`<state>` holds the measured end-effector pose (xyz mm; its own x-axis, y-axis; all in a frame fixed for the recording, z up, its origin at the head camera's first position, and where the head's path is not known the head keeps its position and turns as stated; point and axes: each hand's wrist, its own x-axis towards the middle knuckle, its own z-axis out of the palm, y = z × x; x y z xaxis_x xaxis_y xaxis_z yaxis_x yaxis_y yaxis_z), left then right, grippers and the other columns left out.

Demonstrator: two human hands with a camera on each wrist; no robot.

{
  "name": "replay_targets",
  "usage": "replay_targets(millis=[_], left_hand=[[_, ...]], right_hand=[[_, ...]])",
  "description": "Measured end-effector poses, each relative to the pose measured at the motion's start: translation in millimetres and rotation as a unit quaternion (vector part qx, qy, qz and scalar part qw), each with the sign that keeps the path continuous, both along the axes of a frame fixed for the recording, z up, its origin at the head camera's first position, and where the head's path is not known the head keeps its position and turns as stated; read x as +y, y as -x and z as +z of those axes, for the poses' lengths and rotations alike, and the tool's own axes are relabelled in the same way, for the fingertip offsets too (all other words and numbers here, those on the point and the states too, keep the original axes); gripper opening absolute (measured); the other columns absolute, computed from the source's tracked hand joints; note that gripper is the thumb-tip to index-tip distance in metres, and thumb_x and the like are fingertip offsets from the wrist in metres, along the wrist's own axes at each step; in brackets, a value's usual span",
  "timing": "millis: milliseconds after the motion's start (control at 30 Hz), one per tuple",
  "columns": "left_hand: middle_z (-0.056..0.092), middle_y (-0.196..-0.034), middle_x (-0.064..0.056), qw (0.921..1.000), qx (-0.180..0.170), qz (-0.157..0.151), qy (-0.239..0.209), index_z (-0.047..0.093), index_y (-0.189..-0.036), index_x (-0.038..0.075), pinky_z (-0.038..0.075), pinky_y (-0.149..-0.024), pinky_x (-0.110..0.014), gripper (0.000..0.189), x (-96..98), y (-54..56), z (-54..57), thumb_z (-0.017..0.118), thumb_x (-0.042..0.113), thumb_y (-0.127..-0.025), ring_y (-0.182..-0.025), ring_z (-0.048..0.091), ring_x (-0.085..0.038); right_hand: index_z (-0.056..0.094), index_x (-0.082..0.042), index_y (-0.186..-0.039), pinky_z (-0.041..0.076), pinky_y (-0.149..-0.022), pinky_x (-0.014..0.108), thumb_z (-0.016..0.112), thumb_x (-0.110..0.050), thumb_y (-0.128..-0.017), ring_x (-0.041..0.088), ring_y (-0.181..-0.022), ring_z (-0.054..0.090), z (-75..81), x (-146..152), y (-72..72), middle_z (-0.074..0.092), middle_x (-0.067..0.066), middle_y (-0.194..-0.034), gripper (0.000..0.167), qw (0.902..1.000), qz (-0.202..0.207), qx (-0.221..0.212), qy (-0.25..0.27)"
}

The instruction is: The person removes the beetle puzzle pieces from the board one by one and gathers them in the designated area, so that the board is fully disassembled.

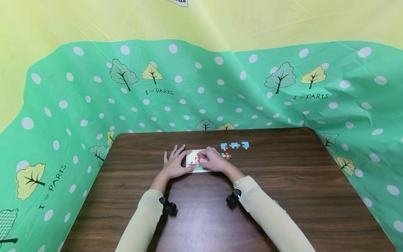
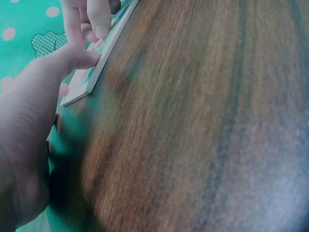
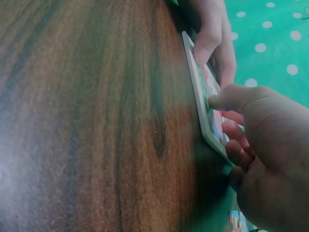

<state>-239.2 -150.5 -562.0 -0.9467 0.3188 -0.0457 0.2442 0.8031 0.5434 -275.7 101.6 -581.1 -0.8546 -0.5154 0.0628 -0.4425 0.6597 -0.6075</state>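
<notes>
A small jigsaw puzzle board [image 1: 201, 171] with a white rim lies on the table, partly filled with red, pink and green pieces. My left hand [image 1: 175, 166] spreads its fingers at the board's left side. Its thumb rests on the lower left corner and its index finger reaches the upper left. Over the right part of the board, my right hand [image 1: 216, 161] curls its thumb and index finger round a red and pink puzzle piece [image 1: 203, 160], mostly covered by the fingers. The right wrist view shows that thumb [image 3: 222, 102] pressed down close to the board's surface.
Three blue puzzle pieces [image 1: 234, 145] lie in a row beyond the right hand. Red and yellow puzzle pieces [image 1: 226, 155] lie just nearer, beside that hand. The brown wooden table [image 1: 308, 196] ends at a green dotted cloth [image 1: 201, 98] along its back and sides.
</notes>
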Motion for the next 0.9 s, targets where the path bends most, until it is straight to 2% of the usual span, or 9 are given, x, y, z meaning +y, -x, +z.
replay_targets(millis=[233,333,467,600,767,900], left_hand=[[0.026,-0.190,-0.005,1.0000,-0.001,0.000,0.002,0.052,-0.168,0.032,-0.007,-0.136,-0.083,0.089,-0.1,0.6,-0.6,0.080,0.057,-0.088,-0.181,0.009,-0.040],[0.026,-0.190,-0.005,1.0000,0.000,-0.001,0.003,0.051,-0.169,0.032,-0.007,-0.136,-0.083,0.089,0.0,0.0,0.2,0.080,0.057,-0.088,-0.180,0.009,-0.041],[0.027,-0.190,-0.006,1.0000,0.003,-0.002,0.001,0.052,-0.168,0.031,-0.006,-0.136,-0.083,0.089,0.1,-0.7,1.1,0.079,0.058,-0.088,-0.180,0.010,-0.042],[0.028,-0.190,-0.006,1.0000,0.007,-0.002,0.002,0.052,-0.168,0.031,-0.005,-0.135,-0.084,0.088,0.1,-0.6,0.2,0.079,0.058,-0.088,-0.180,0.011,-0.043],[0.028,-0.190,-0.006,1.0000,0.007,0.000,0.004,0.053,-0.167,0.032,-0.005,-0.135,-0.084,0.088,0.3,1.0,-2.2,0.080,0.058,-0.088,-0.180,0.012,-0.043],[0.028,-0.190,-0.005,1.0000,0.007,0.001,0.005,0.053,-0.167,0.033,-0.005,-0.135,-0.084,0.088,-0.2,1.7,-3.2,0.080,0.058,-0.087,-0.180,0.012,-0.042]], right_hand=[[0.079,-0.008,-0.138,0.045,-0.089,0.033,0.084,-0.018,-0.089,0.018,-0.100,0.054,3.7,-0.9,-3.7,0.064,0.003,-0.104,0.050,0.9998,-0.004,0.008,0.016],[0.079,-0.005,-0.136,0.044,-0.088,0.033,0.082,-0.015,-0.087,0.019,-0.098,0.053,12.2,-0.6,-8.9,0.062,0.005,-0.102,0.049,0.9995,-0.002,0.007,0.032],[0.076,-0.003,-0.135,0.043,-0.086,0.033,0.081,-0.011,-0.088,0.022,-0.098,0.053,35.7,-1.1,-20.6,0.062,0.008,-0.102,0.047,0.9993,0.002,-0.012,0.036],[0.075,-0.003,-0.132,0.043,-0.085,0.034,0.082,-0.011,-0.089,0.021,-0.098,0.052,50.5,-1.8,-28.4,0.062,0.009,-0.102,0.045,0.9993,0.000,-0.018,0.033],[0.075,-0.006,-0.129,0.045,-0.087,0.035,0.083,-0.015,-0.088,0.021,-0.098,0.053,50.0,-2.6,-29.2,0.062,0.008,-0.102,0.044,0.9993,-0.004,-0.008,0.037],[0.076,-0.008,-0.129,0.044,-0.087,0.034,0.084,-0.017,-0.087,0.022,-0.099,0.053,31.4,-1.3,-20.5,0.061,0.005,-0.101,0.044,0.9990,-0.006,-0.001,0.045]])
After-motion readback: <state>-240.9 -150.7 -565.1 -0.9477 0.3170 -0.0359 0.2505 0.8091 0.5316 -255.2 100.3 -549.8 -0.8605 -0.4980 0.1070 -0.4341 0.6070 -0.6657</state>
